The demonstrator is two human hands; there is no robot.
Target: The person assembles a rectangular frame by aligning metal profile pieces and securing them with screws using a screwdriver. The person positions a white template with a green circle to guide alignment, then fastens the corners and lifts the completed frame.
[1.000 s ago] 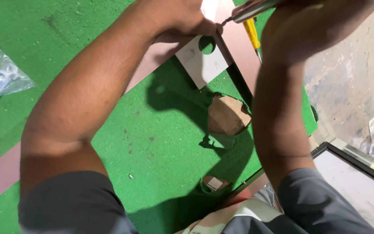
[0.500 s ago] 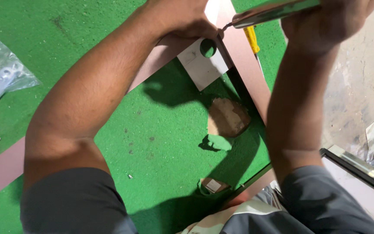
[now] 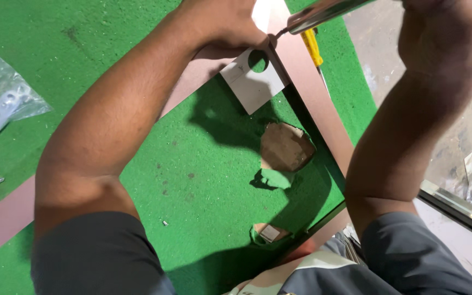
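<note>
Hands at the corner of a pinkish frame on a green mat

The left hand [image 3: 222,22] presses down on the frame corner [image 3: 279,52], fingers curled over it beside a white square plate [image 3: 252,84]. The right hand [image 3: 449,30] is closed around a metal tool [image 3: 323,11] whose tip touches that corner. A clear plastic bag [image 3: 1,104] holding metal pieces lies at the mat's [image 3: 203,164] left edge.
</note>
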